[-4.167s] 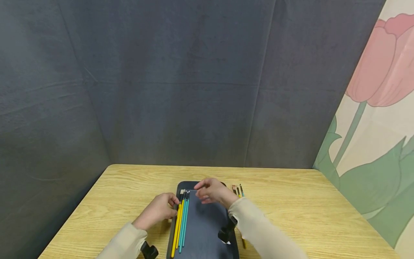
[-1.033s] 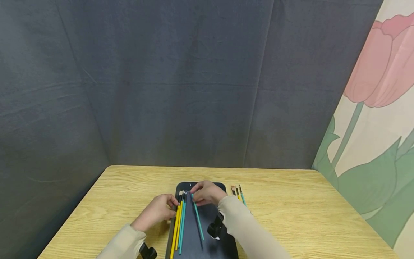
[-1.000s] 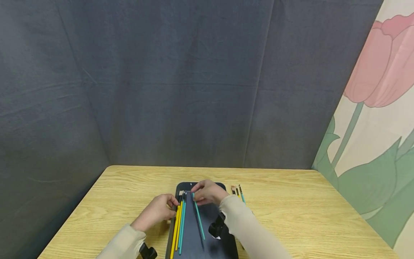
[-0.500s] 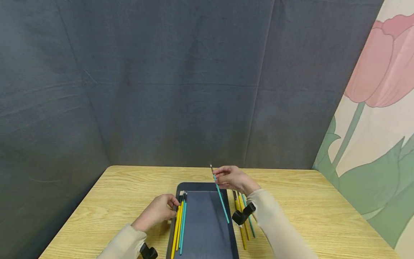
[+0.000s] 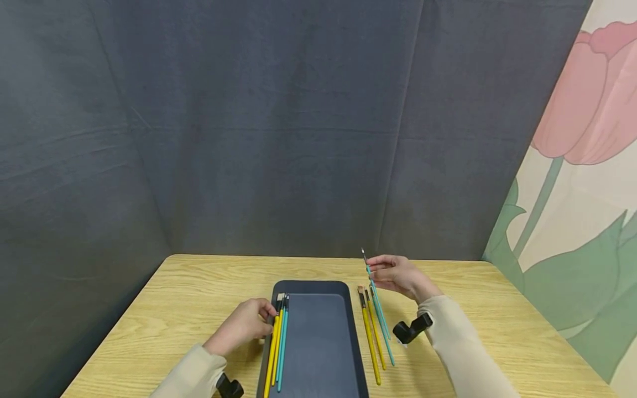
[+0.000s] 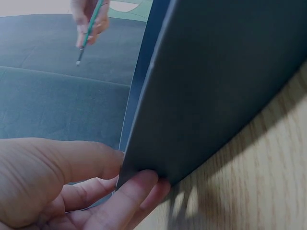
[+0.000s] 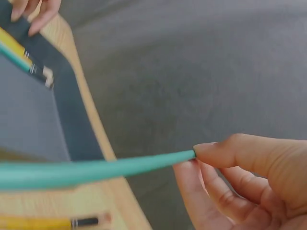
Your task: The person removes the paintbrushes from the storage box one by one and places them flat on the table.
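Note:
My left hand [image 5: 246, 319] pinches the left wall of the dark tray [image 5: 318, 286]; in the left wrist view its thumb and fingers [image 6: 132, 191] lie on either side of that wall. Beyond the tray's right side, my right hand [image 5: 400, 278] holds a thin teal paintbrush [image 7: 96, 171] between thumb and fingertips, bristles up and handle slanting down. Under it on the table lie a yellow paintbrush [image 5: 370, 342], a second yellow paintbrush [image 5: 376, 334] and a teal paintbrush [image 5: 390, 351]. Along the tray's left side rest yellow paintbrushes [image 5: 271, 359] and teal ones [image 5: 283, 342].
The wooden table [image 5: 199, 287] ends at a dark grey curtain [image 5: 278, 138] behind and on the left. A tulip-patterned cloth [image 5: 572, 221] hangs at the right. Each wrist wears a small black camera [image 5: 412, 328].
My right hand, empty over the tray at first, has picked a teal paintbrush from the tray's row. It has carried the brush right, over the table brushes. The left hand stays put.

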{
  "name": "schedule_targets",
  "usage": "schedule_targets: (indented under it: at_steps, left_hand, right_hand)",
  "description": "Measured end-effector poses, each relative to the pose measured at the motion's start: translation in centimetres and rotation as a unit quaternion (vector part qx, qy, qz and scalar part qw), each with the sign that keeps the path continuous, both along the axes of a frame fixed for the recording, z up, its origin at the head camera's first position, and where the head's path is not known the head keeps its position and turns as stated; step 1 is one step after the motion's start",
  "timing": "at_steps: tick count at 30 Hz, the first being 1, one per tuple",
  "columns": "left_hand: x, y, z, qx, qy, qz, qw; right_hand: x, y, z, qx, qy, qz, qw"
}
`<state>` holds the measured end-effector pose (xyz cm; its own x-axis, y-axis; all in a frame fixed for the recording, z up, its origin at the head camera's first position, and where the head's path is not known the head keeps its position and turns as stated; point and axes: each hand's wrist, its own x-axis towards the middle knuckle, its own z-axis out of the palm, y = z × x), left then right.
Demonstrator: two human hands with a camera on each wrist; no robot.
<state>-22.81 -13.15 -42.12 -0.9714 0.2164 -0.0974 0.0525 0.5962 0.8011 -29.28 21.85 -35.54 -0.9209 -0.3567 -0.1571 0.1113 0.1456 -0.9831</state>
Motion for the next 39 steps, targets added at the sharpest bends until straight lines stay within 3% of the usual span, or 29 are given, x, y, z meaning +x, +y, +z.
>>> schedule_targets:
  at_steps: [12, 20, 28, 39]
  left_hand:
    - [0.1, 0.0, 0.1, 0.002, -0.009, 0.003, 1.0]
    - [0.0, 0.0, 0.2, 0.002, -0.011, 0.0, 0.9999]
    - [0.1, 0.0, 0.2, 0.002, -0.013, 0.0, 0.9999]
    - [0.0, 0.0, 0.2, 0.007, -0.014, 0.001, 0.9999]
  right_hand:
    - [-0.6, 2.5, -4.8, 0.059, -0.038, -0.07, 0.995]
    - [-0.9, 2.9, -7.0, 0.104, -0.039, -0.094, 0.989]
    - [-0.9, 2.6, -8.1, 0.144, -0.034, -0.104, 0.984]
    - [-0.9, 2.3, -8.3, 0.156, -0.027, -0.108, 0.981]
